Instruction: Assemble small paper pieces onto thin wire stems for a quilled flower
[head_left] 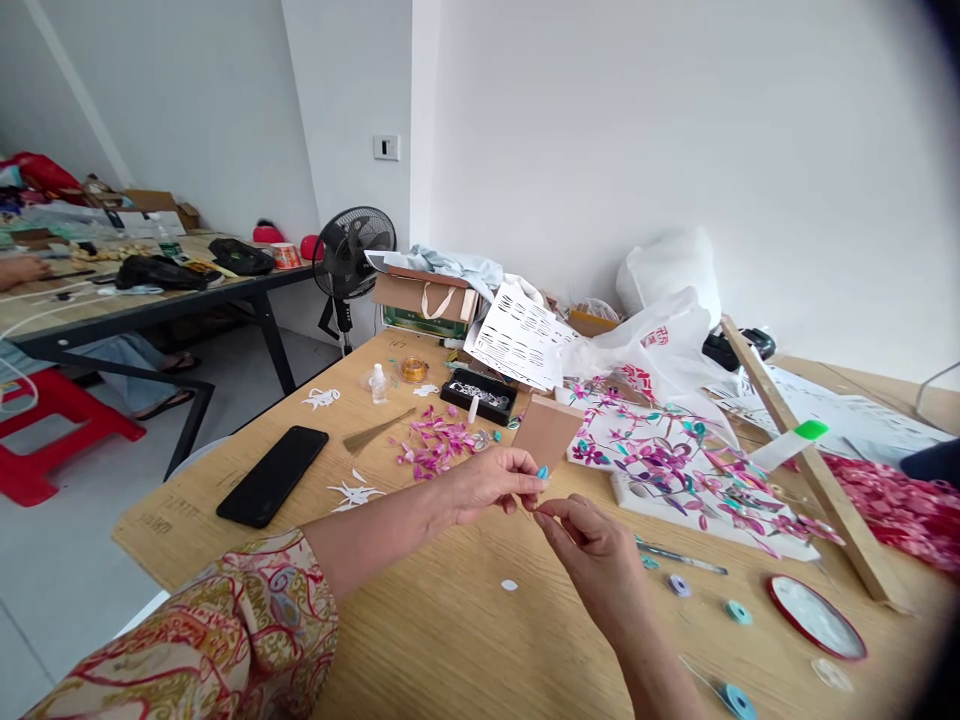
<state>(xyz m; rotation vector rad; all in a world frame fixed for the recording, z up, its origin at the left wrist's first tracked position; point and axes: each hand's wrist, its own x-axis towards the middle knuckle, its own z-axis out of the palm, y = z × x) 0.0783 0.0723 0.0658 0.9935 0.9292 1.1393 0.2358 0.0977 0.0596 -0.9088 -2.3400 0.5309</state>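
My left hand (499, 482) is closed in a pinch on a small turquoise-blue piece (542, 472), too small to name more exactly. Just below it, my right hand (592, 548) pinches thumb and forefinger together. Something thin may run between the two hands, but I cannot make it out. Both hands are raised over the wooden table (420, 640), nearly touching. Beyond them lie pink petals (435, 445) in a loose heap and a brown card (547, 430). A small white disc (509, 585) lies beneath my hands.
A black phone (274, 475) lies left. Pink and purple flower sprays (667, 450) rest on white foam at right, beside a wooden bar (817, 470). Thread spools (739, 612), tweezers (686, 558) and a red-rimmed dish (816, 617) are near my right arm. A fan (352, 250) stands behind.
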